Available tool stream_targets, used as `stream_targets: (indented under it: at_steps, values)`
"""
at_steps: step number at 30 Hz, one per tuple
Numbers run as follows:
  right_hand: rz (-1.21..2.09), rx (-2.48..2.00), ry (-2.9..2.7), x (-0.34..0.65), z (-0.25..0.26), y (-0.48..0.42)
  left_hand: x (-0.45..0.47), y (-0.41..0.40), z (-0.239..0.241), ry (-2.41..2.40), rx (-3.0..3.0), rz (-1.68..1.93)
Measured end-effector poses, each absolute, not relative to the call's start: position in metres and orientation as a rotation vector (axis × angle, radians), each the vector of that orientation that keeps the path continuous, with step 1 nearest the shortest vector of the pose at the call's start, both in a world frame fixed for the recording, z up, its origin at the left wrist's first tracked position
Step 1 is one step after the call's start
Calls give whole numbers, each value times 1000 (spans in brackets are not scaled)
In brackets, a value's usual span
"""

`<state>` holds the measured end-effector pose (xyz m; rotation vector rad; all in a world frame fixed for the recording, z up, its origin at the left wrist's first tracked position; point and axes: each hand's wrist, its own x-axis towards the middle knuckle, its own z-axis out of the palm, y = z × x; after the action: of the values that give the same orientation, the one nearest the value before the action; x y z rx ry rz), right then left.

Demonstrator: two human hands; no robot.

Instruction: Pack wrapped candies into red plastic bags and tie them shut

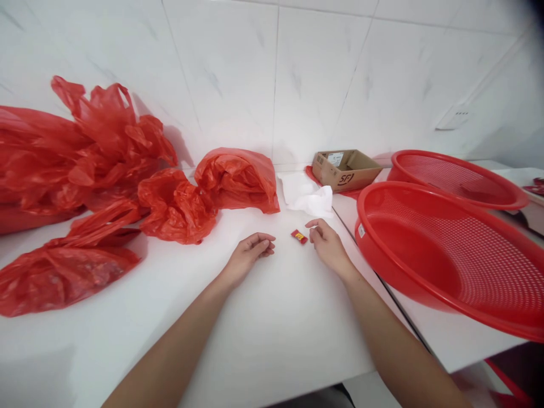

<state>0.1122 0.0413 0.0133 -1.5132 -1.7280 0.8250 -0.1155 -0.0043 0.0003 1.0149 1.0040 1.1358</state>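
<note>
A small red-and-yellow wrapped packet (pixel 299 236), sweet-like in look, lies on the white table (pixel 272 340) between my two hands. My right hand (pixel 326 246) is just to the right of it, fingers bent and apart, not visibly touching it. On the other side, my left hand (pixel 251 253) rests over the table with its fingers loosely curved and nothing in them. Behind the packet lies a crumpled white sheet (pixel 314 199), possibly paper or thin plastic.
Red plastic bags (pixel 178 207) spread along the left and back, some filled. An open cardboard box (pixel 346 170) stands by the tiled wall (pixel 238 73). Two large red perforated baskets (pixel 408 255) sit at the right, across a seam in the tabletop.
</note>
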Motion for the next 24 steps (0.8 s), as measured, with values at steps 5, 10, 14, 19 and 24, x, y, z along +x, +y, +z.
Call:
stream_targets:
  at_steps: [5, 10, 14, 19, 24]
  values:
    - [734, -1548, -1766, 114, 10, 44, -115, -5, 2, 1011, 1024, 1123]
    - [561, -1667, -1932, 106, 4, 43, -115, -5, 3, 1010, 1033, 1116]
    - [739, -1594, -1834, 105, 5, 44, -115, -5, 2, 1013, 1044, 1116]
    - [1534, -1128, -1433, 102, 15, 37, -113, -7, 4, 1028, 1070, 1140]
    - [1792, -948, -1387, 91, 19, 25, -112, -9, 8, 1032, 1127, 1161]
